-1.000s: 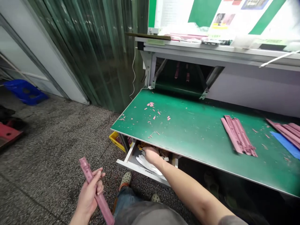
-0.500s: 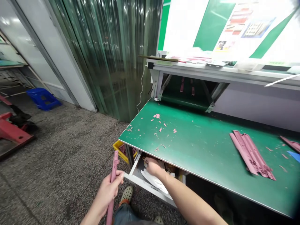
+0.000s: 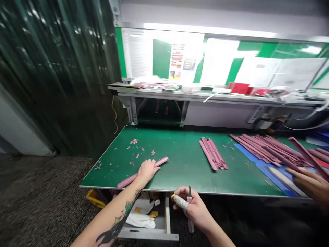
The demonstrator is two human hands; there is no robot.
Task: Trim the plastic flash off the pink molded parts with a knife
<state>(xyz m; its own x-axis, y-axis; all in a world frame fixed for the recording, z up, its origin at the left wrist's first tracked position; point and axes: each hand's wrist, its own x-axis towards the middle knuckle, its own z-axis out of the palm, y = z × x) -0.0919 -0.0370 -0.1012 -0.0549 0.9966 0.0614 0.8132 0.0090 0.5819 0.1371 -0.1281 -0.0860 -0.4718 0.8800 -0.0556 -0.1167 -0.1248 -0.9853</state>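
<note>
My left hand (image 3: 147, 170) is closed over a long pink plastic strip (image 3: 161, 161), which lies slantwise on the green bench top, one end near the front edge. In front of that edge my right hand (image 3: 196, 209) grips a small craft knife (image 3: 191, 224), its dark blade pointing up. A patterned white wrap with a yellow tip (image 3: 181, 202) covers one digit of this hand. To the left of it, below the bench, an open drawer (image 3: 146, 234) contains white cloth (image 3: 140, 220) and small yellow pieces (image 3: 153, 214).
Pink scraps (image 3: 133, 141) litter the bench's left side. Several pink strips (image 3: 213, 154) lie mid-bench, with a larger pile (image 3: 267, 147) on blue sheets (image 3: 246, 152) at right. There another person's hand (image 3: 312, 183) handles strips. A cluttered shelf (image 3: 218, 97) runs behind; a yellow crate (image 3: 95, 199) stands below.
My left hand has brought the pink strip from beside the bench onto its top. My right hand has come out of the drawer and now holds a craft knife. The view has swung right.
</note>
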